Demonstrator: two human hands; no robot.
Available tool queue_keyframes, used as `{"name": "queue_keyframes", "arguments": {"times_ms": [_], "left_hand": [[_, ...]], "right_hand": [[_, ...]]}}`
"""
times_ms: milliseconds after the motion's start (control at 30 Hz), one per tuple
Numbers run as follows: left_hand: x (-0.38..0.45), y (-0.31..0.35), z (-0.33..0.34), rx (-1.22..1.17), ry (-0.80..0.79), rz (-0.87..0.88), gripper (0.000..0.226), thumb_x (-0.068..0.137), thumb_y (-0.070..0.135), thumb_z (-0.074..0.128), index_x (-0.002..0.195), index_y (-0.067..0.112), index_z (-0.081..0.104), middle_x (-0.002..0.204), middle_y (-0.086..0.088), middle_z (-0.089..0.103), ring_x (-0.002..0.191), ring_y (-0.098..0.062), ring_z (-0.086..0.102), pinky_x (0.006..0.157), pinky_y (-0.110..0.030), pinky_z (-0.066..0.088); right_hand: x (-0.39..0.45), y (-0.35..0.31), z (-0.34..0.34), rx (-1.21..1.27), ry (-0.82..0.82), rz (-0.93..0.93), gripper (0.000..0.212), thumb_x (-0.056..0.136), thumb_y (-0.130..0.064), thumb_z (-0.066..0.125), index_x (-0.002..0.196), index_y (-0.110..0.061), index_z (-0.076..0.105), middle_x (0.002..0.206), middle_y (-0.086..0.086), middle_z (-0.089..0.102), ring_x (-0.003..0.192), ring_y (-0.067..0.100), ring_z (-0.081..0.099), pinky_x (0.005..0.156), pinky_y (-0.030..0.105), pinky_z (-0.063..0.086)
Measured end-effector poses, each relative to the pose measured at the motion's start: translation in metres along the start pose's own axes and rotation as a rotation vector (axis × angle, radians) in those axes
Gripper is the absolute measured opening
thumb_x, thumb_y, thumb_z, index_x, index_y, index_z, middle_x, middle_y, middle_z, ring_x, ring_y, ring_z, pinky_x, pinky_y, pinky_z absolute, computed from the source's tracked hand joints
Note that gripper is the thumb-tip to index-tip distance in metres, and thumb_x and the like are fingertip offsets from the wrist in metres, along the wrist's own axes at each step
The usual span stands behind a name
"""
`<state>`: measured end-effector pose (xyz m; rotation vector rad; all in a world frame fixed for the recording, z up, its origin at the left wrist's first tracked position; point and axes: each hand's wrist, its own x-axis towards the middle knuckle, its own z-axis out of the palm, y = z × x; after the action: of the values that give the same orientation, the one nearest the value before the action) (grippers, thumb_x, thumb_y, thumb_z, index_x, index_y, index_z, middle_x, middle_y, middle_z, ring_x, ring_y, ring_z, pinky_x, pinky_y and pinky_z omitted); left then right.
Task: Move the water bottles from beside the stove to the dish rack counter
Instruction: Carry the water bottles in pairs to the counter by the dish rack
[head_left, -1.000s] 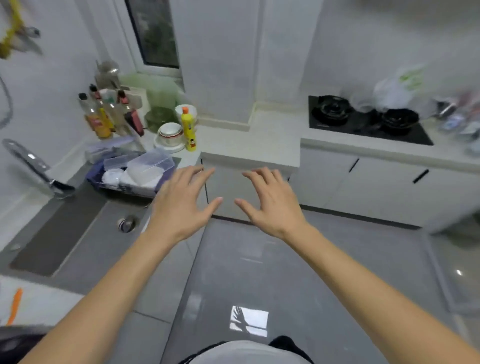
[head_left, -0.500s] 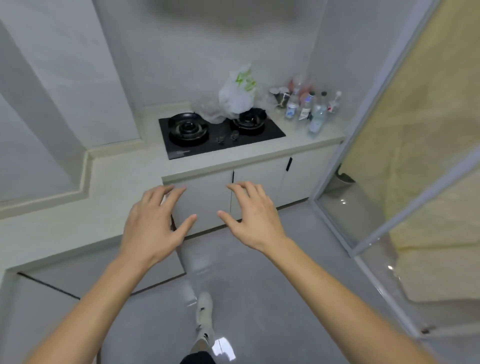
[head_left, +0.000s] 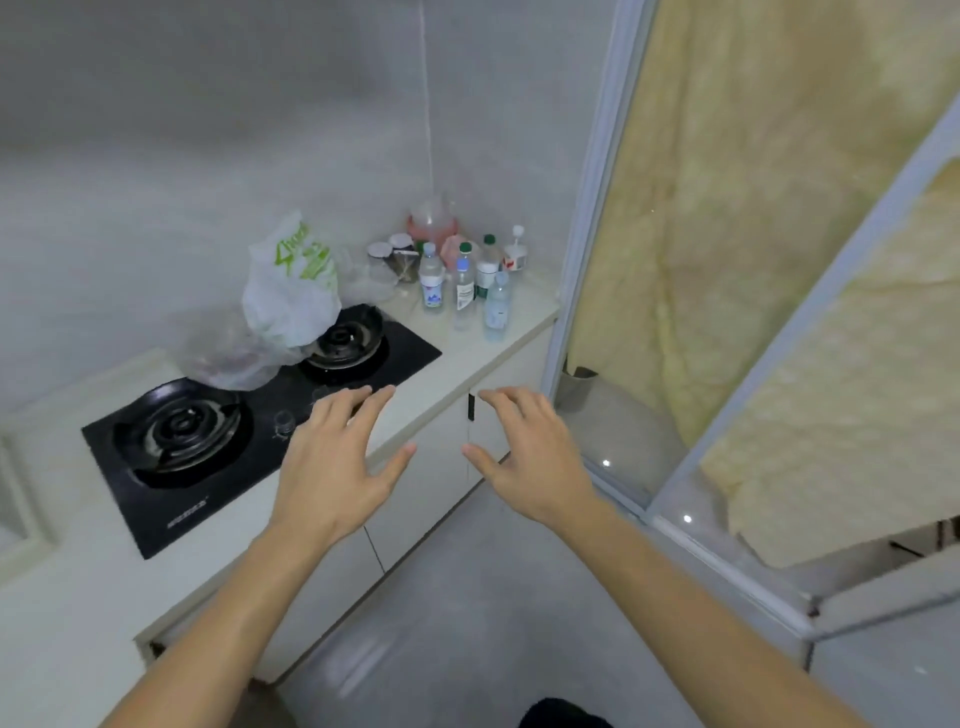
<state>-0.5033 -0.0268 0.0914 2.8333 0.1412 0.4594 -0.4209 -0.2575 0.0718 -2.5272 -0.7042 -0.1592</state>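
Up front, a pale counter (head_left: 457, 358) runs along the wall, carrying a black two-burner stove (head_left: 249, 431) with a white plastic bag (head_left: 291, 291) at its back edge. Both hands are held out side by side, palms down and empty: the left hand (head_left: 337, 462) hovers over the stove's front edge with fingers spread, the right hand (head_left: 530, 457) over the cabinet front with fingers loosely bent. Well beyond them, in the corner right of the stove, the water bottles (head_left: 462, 286) stand upright among jars.

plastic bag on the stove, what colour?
White plastic bag with green print, clearest in the head view.
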Motion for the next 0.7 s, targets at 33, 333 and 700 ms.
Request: {"name": "queue_keyframes", "arguments": {"times_ms": [33, 333, 700], "left_hand": [[0.022, 0.001, 0.01, 0.001, -0.002, 0.014, 0.071, 0.093, 0.064, 0.049, 0.153, 0.028, 0.047, 0.144, 0.003, 0.054, 0.139, -0.022, 0.043, 0.097, -0.045, 0.049], [0.22, 0.023, 0.108, 0.004, -0.024, -0.017, 0.073, 0.092, 0.066, 0.044, 0.153, 0.025, 0.048, 0.144, 0.003, 0.056, 0.138, -0.022, 0.041, 0.105, -0.042, 0.047], [0.369, 0.041, 0.204, -0.209, -0.167, -0.299, 0.067, 0.096, 0.052, 0.062, 0.156, 0.033, 0.038, 0.143, 0.008, 0.051, 0.138, -0.017, 0.041, 0.096, -0.038, 0.047]], "right_hand": [[0.015, 0.013, 0.002, 0.001, 0.003, 0.01, 0.069, 0.093, -0.063, 0.047, 0.148, -0.022, 0.048, 0.141, -0.002, 0.052, 0.128, 0.024, 0.048, 0.102, 0.045, 0.049], [0.183, 0.157, 0.003, -0.012, -0.051, 0.046, 0.067, 0.097, -0.057, 0.056, 0.154, -0.025, 0.04, 0.151, -0.004, 0.044, 0.136, 0.023, 0.04, 0.109, 0.044, 0.044], [0.342, 0.272, 0.015, 0.115, -0.241, 0.119, 0.072, 0.093, -0.051, 0.066, 0.154, -0.023, 0.037, 0.147, -0.002, 0.044, 0.137, 0.026, 0.039, 0.106, 0.042, 0.044]]}}
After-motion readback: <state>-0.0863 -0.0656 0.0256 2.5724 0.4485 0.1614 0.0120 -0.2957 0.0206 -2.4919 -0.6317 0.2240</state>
